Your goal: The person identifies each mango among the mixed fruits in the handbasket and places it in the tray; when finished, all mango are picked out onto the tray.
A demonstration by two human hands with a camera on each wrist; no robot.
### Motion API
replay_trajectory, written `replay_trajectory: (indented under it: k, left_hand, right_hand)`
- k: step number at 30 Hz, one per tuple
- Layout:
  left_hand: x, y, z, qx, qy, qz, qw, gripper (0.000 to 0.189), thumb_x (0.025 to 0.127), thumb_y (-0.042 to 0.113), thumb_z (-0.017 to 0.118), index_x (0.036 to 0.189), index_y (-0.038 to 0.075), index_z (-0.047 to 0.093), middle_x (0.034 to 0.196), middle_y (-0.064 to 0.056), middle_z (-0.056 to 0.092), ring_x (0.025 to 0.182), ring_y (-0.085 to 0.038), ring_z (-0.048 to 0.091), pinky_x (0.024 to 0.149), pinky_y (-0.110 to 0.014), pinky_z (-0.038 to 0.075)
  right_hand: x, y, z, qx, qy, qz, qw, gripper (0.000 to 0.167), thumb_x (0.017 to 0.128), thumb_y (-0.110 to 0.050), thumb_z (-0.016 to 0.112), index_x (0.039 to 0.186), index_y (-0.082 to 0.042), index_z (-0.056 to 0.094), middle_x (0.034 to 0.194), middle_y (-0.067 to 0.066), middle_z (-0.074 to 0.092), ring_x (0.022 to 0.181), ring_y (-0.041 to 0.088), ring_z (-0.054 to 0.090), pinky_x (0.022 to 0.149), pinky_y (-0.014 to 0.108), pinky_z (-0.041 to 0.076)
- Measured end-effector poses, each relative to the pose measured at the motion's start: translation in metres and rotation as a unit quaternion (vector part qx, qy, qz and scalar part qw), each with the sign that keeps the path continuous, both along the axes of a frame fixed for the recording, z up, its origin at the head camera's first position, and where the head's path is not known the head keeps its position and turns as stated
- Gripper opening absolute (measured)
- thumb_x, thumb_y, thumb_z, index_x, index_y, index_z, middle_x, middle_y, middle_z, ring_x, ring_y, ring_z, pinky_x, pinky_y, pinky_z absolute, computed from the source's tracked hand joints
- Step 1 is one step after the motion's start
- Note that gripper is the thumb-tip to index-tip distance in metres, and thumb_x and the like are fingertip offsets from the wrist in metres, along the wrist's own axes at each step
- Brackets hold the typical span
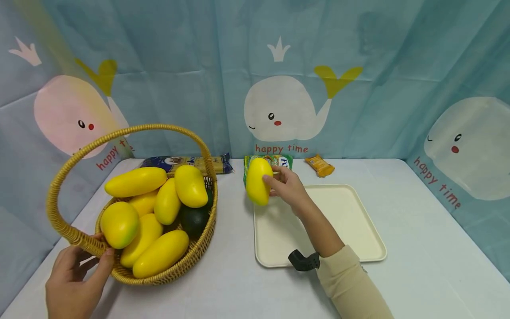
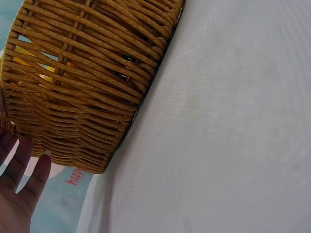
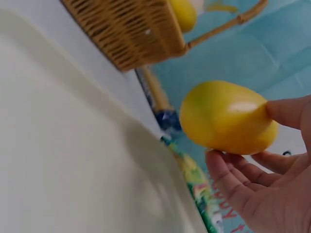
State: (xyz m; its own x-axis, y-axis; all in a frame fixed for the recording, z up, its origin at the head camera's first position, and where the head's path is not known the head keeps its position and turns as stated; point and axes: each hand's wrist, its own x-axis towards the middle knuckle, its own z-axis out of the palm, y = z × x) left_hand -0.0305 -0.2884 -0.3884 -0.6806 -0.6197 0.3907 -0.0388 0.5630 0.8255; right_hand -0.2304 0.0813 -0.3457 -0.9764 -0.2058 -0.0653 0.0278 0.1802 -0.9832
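My right hand (image 1: pixel 287 187) holds a yellow mango (image 1: pixel 258 181) between thumb and fingers, raised over the far left corner of a cream tray (image 1: pixel 260 248). The right wrist view shows the mango (image 3: pixel 228 117) with a greenish patch at one end. At the left, my left hand (image 1: pixel 77 277) grips the rim of a wicker basket (image 1: pixel 199 252) at the foot of its arched handle. Several yellow mangoes (image 1: pixel 161 254) and a dark green round thing (image 1: pixel 194 220) fill the basket. From the left wrist view, the fingers (image 2: pixel 36 182) lie along the basket's woven side.
A blue pasta packet (image 1: pixel 171 163) lies behind the basket. Behind the held mango is a green packet (image 1: pixel 284 162), partly hidden, and to its right a small orange packet (image 1: pixel 319 165). A light blue curtain (image 1: pixel 179 97) with printed whales hangs along the table's back edge.
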Motion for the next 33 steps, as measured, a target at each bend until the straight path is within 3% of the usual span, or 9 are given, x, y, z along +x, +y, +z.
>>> replay_trajectory:
  k: [7,13,19,24,33]
  left_hand:
    - [0.000,0.000,0.001,0.011,-0.031,0.017,0.9993,0.041,0.090,0.003,0.073,0.129,0.004,0.065,0.108,0.012,0.052,0.100,0.000,0.052,0.079,0.001,0.043]
    - [0.000,0.000,0.001,0.005,-0.026,0.014,0.9996,0.040,0.090,0.003,0.073,0.129,0.004,0.065,0.108,0.012,0.052,0.099,0.000,0.053,0.078,0.001,0.043]
    - [0.000,0.000,0.000,0.005,-0.029,0.014,0.9995,0.040,0.090,0.003,0.073,0.129,0.003,0.064,0.107,0.012,0.052,0.099,0.000,0.053,0.078,0.001,0.043]
    - [0.000,0.001,0.000,0.005,-0.031,0.015,0.9994,0.040,0.091,0.004,0.073,0.130,0.004,0.064,0.107,0.012,0.052,0.100,0.000,0.052,0.078,0.001,0.043]
    - [0.001,0.000,0.000,0.004,-0.020,0.007,0.9998,0.039,0.090,0.003,0.073,0.129,0.004,0.065,0.108,0.011,0.053,0.099,0.000,0.053,0.078,0.001,0.043]
  right_hand:
    - [-0.009,0.003,-0.013,-0.002,-0.069,-0.010,0.9976,0.056,0.097,-0.025,0.067,0.144,-0.002,0.047,0.125,0.021,0.061,0.091,0.027,0.069,0.082,0.036,0.061]
    - [-0.012,0.006,-0.020,0.027,-0.091,-0.018,0.9953,0.057,0.098,-0.029,0.066,0.145,-0.003,0.047,0.125,0.019,0.061,0.085,0.026,0.069,0.083,0.038,0.061]
    - [-0.013,0.007,-0.025,0.031,-0.095,-0.024,0.9948,0.058,0.100,-0.029,0.064,0.147,-0.001,0.045,0.134,0.018,0.057,0.094,0.027,0.066,0.080,0.034,0.061]
    - [-0.014,0.009,-0.025,0.053,-0.085,-0.026,0.9947,0.059,0.099,-0.031,0.065,0.147,-0.002,0.046,0.132,0.017,0.058,0.100,0.028,0.064,0.080,0.034,0.061]
    - [-0.014,0.010,-0.023,0.100,-0.068,-0.020,0.9925,0.067,0.091,-0.035,0.076,0.145,-0.010,0.046,0.132,0.017,0.054,0.103,0.031,0.062,0.081,0.036,0.061]
